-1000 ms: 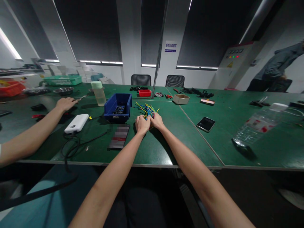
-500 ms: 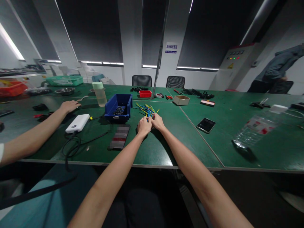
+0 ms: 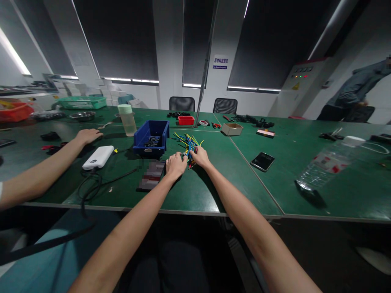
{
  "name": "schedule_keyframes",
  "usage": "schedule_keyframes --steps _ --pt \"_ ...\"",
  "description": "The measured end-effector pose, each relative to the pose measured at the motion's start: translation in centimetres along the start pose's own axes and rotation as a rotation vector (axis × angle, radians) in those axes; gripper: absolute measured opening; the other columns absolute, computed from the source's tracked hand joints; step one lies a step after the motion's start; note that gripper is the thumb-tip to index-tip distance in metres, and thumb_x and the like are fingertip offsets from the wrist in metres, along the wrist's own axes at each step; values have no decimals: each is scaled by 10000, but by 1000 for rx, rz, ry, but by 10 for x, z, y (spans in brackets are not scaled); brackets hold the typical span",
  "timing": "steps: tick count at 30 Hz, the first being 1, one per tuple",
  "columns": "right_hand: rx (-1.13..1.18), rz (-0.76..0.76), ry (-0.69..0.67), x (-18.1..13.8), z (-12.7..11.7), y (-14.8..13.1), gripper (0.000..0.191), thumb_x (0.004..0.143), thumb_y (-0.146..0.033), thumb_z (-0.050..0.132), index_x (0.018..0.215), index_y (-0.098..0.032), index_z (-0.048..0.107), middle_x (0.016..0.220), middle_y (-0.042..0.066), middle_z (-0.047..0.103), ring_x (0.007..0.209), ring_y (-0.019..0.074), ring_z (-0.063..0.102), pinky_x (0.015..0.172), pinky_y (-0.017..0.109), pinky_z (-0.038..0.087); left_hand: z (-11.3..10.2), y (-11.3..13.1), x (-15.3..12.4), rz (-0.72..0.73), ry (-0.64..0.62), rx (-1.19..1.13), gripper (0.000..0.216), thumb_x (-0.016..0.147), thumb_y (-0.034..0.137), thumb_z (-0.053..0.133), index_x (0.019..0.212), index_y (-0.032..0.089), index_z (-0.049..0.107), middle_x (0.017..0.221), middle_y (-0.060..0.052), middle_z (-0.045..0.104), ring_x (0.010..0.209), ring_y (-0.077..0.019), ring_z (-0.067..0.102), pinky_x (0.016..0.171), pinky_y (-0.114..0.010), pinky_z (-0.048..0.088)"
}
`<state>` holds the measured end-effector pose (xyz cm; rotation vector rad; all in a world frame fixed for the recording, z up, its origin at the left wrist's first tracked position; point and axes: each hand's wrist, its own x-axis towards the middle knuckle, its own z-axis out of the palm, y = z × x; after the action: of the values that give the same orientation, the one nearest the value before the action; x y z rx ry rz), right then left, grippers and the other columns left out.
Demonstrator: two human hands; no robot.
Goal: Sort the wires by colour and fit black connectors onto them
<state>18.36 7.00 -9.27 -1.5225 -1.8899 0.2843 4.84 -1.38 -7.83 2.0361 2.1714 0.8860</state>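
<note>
Hands (image 3: 176,164) palm-down, near together | forearms (image 3: 244,207) converging | at wire bundle (image 3: 189,141)

Blue and yellow wires (image 3: 190,143), green tabletop (image 3: 230,179).
Bin (image 3: 143,149) blue; tray (image 3: 186,121) red; power bank (image 3: 99,157) white; bottle cap (image 3: 125,108) pale green.

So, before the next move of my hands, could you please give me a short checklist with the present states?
1. Right hand at the coloured wires: ok, it touches the bundle.
2. Left hand gripping the wires: cannot tell; its fingertips are close to them.
3. Wires lying neatly together: not ok, their far ends fan out loosely.
4. Blue bin upright and apart from both hands: ok.
5. Co-worker's hand away from the wires: ok, it lies well to the left.
</note>
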Motion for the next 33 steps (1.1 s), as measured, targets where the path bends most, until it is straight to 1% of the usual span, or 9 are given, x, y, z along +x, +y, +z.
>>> schedule_keyframes --steps 4,7,9,12,16,18,23,28,33 --pt "1 -15 3 0 1 1 444 849 -363 518 1202 -99 567 1191 152 604 1120 232 542 969 311 377 -6 -16 5 -20 -8 35 385 891 399 387 1112 152 583 1090 -151 656 1050 -275 588 901 -386 421" --pt "8 -13 5 -1 0 0 448 846 -356 525 1215 -105 559 1195 151 602 1122 226 544 968 308 378 -7 -19 6 -36 4 33 388 894 405 387 1115 159 589 1079 -147 663 1047 -268 594 910 -383 419" --pt "15 -7 12 -1 0 -1 450 843 -353 530 1221 -109 555 1195 150 603 1122 223 546 965 305 380 -7 -16 7 -25 4 -3 399 898 427 382 1129 172 586 1093 -137 661 1042 -259 598 899 -368 426" --pt "29 16 19 -2 -1 -2 443 846 -358 530 1215 -115 561 1184 148 612 1101 230 564 948 310 395 -4 -6 8 42 -31 -41 410 895 463 392 1130 192 591 1093 -121 665 1029 -254 603 882 -350 433" --pt "41 56 31 -1 -4 -2 411 849 -347 532 1192 -127 581 1145 135 639 1059 232 592 915 309 416 5 11 15 88 -54 -4 419 876 478 426 1113 188 613 1049 -136 676 1033 -272 598 886 -366 428" --pt "43 71 41 0 -5 0 385 846 -339 539 1173 -144 598 1112 121 657 1038 222 605 902 299 422 10 18 22 59 -46 -18 405 881 467 417 1084 191 632 1050 -141 677 1023 -269 605 867 -361 436" --pt "13 115 53 3 -7 2 350 841 -325 538 1134 -159 632 1022 100 691 945 210 635 858 282 433 19 22 41 -116 -58 -92 339 885 408 410 935 225 691 1008 -131 695 937 -259 643 768 -329 455" --pt "6 104 67 4 -6 3 306 848 -295 522 1088 -159 655 1031 91 691 936 198 630 864 270 423 20 16 42 -138 -20 -141 335 890 391 409 936 217 692 990 -130 701 912 -249 648 737 -311 452" --pt "11 106 77 2 -6 3 303 853 -289 513 1088 -160 654 1035 87 691 947 194 625 868 267 418 13 18 35 -169 76 -160 357 919 359 348 949 196 664 968 -140 697 901 -261 644 728 -321 450"
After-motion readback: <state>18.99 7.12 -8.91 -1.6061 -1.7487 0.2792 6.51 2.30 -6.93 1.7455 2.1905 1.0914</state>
